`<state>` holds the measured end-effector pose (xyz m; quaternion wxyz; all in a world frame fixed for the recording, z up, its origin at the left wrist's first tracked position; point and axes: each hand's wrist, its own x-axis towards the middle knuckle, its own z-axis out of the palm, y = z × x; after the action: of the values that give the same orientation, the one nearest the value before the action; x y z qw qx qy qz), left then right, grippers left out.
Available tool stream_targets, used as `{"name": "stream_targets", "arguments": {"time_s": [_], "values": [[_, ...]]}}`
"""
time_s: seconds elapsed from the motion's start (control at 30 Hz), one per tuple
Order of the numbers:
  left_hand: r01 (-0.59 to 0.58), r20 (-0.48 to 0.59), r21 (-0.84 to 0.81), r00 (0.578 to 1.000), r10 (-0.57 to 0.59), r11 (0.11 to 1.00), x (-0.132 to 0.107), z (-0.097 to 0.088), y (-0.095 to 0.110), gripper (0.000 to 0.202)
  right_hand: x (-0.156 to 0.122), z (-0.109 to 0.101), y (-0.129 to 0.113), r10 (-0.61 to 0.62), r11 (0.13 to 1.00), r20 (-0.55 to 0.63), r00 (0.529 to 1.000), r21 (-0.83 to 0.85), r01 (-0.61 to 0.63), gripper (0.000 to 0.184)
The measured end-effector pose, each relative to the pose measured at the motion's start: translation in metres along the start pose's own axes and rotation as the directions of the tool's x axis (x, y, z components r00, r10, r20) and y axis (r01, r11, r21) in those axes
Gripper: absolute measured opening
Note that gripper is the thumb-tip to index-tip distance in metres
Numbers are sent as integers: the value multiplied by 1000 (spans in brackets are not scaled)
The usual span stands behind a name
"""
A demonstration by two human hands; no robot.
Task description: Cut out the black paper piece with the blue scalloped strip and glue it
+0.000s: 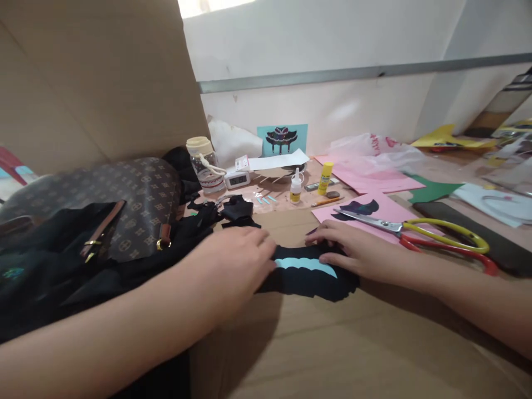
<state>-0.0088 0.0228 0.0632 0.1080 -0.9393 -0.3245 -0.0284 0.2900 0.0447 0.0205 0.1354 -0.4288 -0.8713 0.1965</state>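
Observation:
On a cardboard surface lies a piece of black paper [305,285] with ragged cut edges. A light-blue paper strip [307,267] with a wavy edge rests on top of it. My left hand [239,266] is closed over the left end of the strip, its fingertips partly hidden. The fingers of my right hand [349,249] lie over the right end of the black paper, thumb and forefinger apart, the thumb by the strip. Just right of that hand, scissors [399,227] with yellow and red handles lie across pink paper [374,202] bearing a dark cut-out [361,208].
Behind my hands stand a small white glue bottle [295,188], a yellow glue stick [325,178], a digital clock [238,179] and a drinking bottle [208,169]. Black paper scraps [238,209] and a brown patterned bag [137,205] sit left. A blue card [302,141] leans at the wall.

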Motion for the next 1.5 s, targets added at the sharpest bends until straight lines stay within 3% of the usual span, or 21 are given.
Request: {"name": "stream_targets", "arguments": {"time_s": [0.07, 0.13, 0.23, 0.33, 0.43, 0.6, 0.8, 0.93, 1.07, 1.17, 1.27, 1.37, 1.5], "values": [[-110, 10, -33, 994, 110, 993, 14, 10, 9, 46, -1, -1, -4, 9, 1000, -29, 1000, -14, -9, 39], [-133, 81, -144, 986, 146, 981, 14, 25, 13, 72, -2, -1, -7, 11, 999, -76, 997, -30, -13, 40], [-18, 201, -237, 977, 67, 971, 3, 40, 14, 87, -1, -1, -6, 13, 999, -180, 984, -35, -19, 40], [88, 254, -242, 967, -24, 966, -2, 46, 15, 92, 0, 0, -4, 41, 999, -256, 966, -20, -47, 41], [71, 193, -230, 981, -26, 971, -3, 49, 16, 91, 1, 2, -4, 56, 998, -269, 962, -25, -65, 39], [-63, -74, -166, 996, 52, 984, -7, 49, 13, 88, -1, 7, 1, 57, 995, -272, 960, -58, -76, 35], [-124, -38, -240, 992, 118, 963, -2, 45, 10, 73, 1, 0, 21, 114, 976, -308, 945, -143, -165, 41], [-144, -76, -192, 988, 131, 971, 0, 50, 11, 72, 6, -3, 28, 182, 964, -246, 952, -145, -222, 44], [-149, -101, -172, 986, 133, 974, -4, 54, 12, 71, 11, -2, 27, 146, 979, -203, 968, -108, -171, 28], [-135, -116, -191, 987, 114, 972, -6, 55, 12, 69, 9, -1, 18, 99, 993, -257, 961, -41, -113, 16], [-136, -126, -177, 985, 115, 975, -5, 54, 12, 70, 6, 1, 6, 181, 983, -323, 929, 67, -168, 12], [-123, -122, -170, 987, 103, 978, -6, 53, 15, 75, 11, 4, 4, 267, 963, -373, 889, 144, -229, 17], [-45, -84, -172, 996, 31, 984, -11, 53, 20, 84, 30, 3, 16, 208, 978, -466, 860, 115, -175, 32]]}}
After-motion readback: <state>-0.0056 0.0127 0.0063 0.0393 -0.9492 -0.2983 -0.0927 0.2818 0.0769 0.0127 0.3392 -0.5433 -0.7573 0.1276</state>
